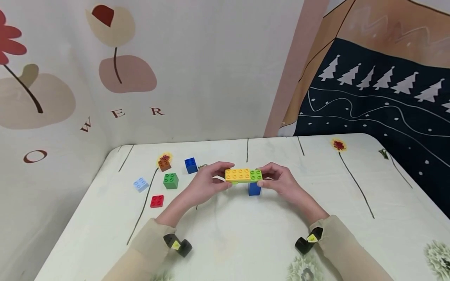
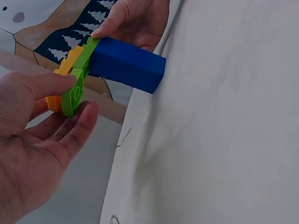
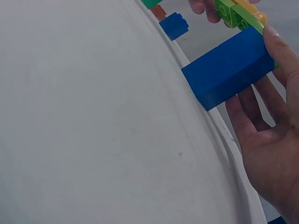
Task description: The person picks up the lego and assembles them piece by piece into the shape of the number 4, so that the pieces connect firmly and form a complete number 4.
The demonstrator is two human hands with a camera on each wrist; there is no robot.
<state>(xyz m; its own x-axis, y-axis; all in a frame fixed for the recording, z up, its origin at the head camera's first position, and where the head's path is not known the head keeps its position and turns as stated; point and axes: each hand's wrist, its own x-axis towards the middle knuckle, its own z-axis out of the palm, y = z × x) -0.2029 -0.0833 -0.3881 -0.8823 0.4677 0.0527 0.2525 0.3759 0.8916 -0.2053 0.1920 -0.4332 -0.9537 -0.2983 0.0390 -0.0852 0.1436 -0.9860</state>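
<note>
Both hands hold one assembly of toy building bricks between them. Its top shows a long yellow brick beside green studs, and thin green bricks lie underneath. Below the right end hangs a blue column of two stacked bricks, its lower end close to the tabletop. My left hand pinches the left end of the assembly between thumb and fingers. At the right end, my right hand grips the green part just over the column, thumb at the near side.
Loose bricks lie left of the hands on the white cloth-covered table: brown, dark blue, green, light blue and red. A patterned curtain hangs behind the table's far edge.
</note>
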